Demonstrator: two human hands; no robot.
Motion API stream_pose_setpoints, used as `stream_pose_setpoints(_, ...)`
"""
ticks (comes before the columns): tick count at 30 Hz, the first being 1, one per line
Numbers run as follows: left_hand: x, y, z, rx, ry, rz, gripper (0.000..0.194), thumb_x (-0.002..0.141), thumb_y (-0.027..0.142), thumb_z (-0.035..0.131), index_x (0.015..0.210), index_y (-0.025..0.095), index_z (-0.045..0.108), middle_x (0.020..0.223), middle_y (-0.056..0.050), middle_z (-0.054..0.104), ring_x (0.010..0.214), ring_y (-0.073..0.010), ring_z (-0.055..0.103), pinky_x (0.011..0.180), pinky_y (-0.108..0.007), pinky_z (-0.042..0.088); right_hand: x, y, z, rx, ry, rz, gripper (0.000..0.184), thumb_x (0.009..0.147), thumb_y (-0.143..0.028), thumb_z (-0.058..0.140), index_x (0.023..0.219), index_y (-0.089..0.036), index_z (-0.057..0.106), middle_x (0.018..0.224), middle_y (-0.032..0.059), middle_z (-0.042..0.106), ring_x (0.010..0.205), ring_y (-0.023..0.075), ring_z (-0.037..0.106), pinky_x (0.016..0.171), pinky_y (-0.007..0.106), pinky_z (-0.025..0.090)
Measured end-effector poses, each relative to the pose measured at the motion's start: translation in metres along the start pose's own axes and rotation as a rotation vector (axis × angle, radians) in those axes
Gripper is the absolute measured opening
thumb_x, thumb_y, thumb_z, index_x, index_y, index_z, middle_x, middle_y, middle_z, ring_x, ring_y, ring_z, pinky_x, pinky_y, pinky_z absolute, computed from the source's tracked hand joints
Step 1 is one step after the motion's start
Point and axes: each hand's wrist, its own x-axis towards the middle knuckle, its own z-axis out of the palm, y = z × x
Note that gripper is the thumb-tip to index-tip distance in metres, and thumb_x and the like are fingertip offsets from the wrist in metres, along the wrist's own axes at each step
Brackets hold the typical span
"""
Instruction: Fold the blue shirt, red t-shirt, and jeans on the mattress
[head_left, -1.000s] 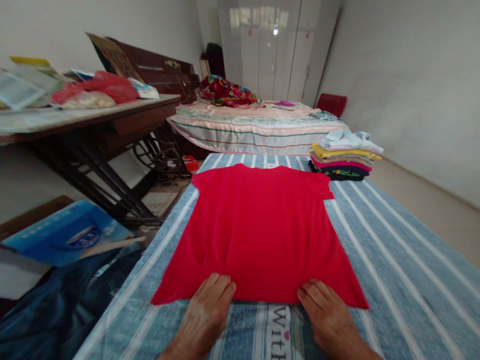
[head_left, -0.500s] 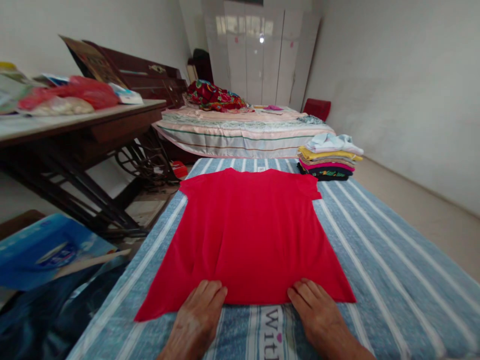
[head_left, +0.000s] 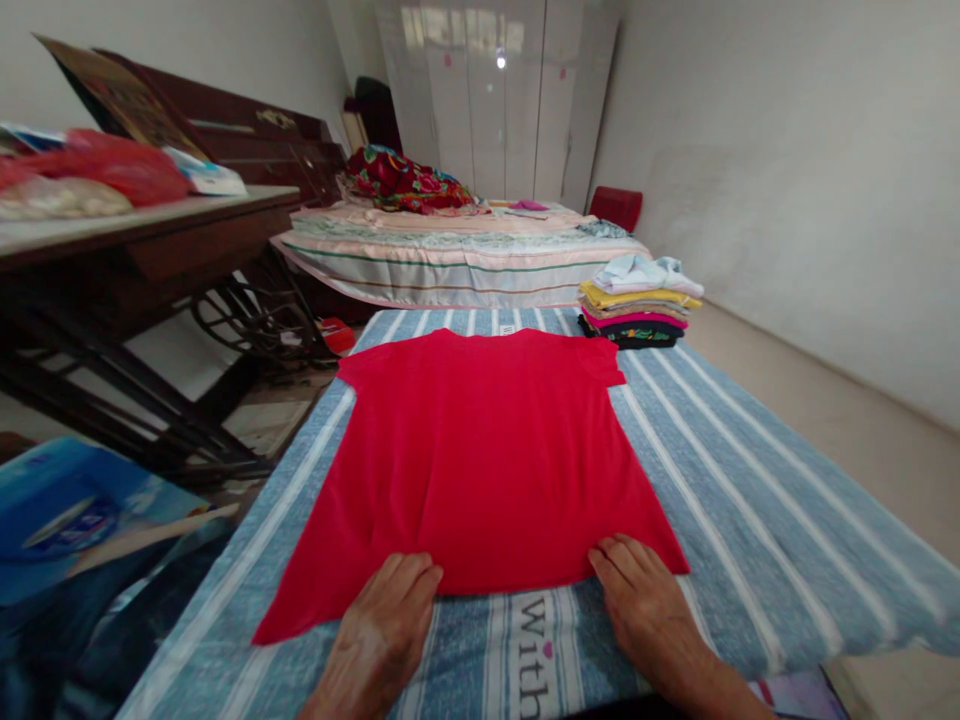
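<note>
The red shirt (head_left: 487, 450) is lying flat on the striped blue-and-white cloth (head_left: 750, 520), its smooth, soft fabric showing faint creases and flaring toward a wide hem. The left hand (head_left: 390, 610) and the right hand (head_left: 637, 590) are both gripping that hem with curled fingers, one toward each corner, the shirt spreading out beyond them. A stack of folded clothes (head_left: 637, 305) is sitting near the right sleeve.
</note>
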Motion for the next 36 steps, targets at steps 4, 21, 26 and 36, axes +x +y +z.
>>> stream_pose_setpoints(4, -0.001, -0.001, 0.001, -0.007, -0.001, 0.002, 0.028, 0.087, 0.009, 0.036, 0.096, 0.016, 0.061, 0.093, -0.006, 0.061, 0.088, -0.0167, 0.056, 0.08, -0.03, 0.047, -0.001, -0.003, 0.001, -0.006, -0.008, 0.039, 0.036, 0.075, -0.004, 0.041, 0.101, -0.014, 0.064, 0.1, 0.0108, 0.062, 0.097, 0.024, 0.052, 0.085, 0.038, 0.042)
stream_pose_setpoints(21, 0.0, -0.004, -0.002, -0.01, 0.007, 0.025, 0.028, 0.089, 0.011, 0.037, 0.096, 0.017, 0.063, 0.094, -0.006, 0.064, 0.091, -0.0154, 0.058, 0.083, -0.03, 0.049, 0.005, 0.002, -0.009, 0.034, 0.021, -0.02, 0.033, 0.078, -0.001, 0.039, 0.099, -0.012, 0.063, 0.093, 0.011, 0.06, 0.091, 0.022, 0.053, 0.079, 0.035, 0.047)
stream_pose_setpoints(26, -0.001, -0.003, -0.002, -0.007, -0.013, 0.024, 0.029, 0.088, 0.01, 0.037, 0.097, 0.017, 0.063, 0.094, -0.006, 0.064, 0.091, -0.0154, 0.058, 0.082, -0.03, 0.05, 0.005, 0.004, -0.013, 0.013, -0.016, -0.027, 0.037, 0.079, 0.0, 0.036, 0.102, -0.012, 0.063, 0.095, 0.0109, 0.061, 0.092, 0.0214, 0.053, 0.08, 0.034, 0.047)
stream_pose_setpoints(36, -0.004, -0.003, -0.001, -0.025, -0.038, -0.005, 0.029, 0.088, 0.012, 0.036, 0.098, 0.017, 0.063, 0.094, -0.006, 0.064, 0.089, -0.0152, 0.059, 0.082, -0.029, 0.05, -0.014, 0.022, -0.015, -0.023, -0.026, 0.037, 0.029, 0.082, -0.002, 0.038, 0.094, -0.011, 0.063, 0.091, 0.0106, 0.06, 0.089, 0.0222, 0.051, 0.08, 0.036, 0.044)
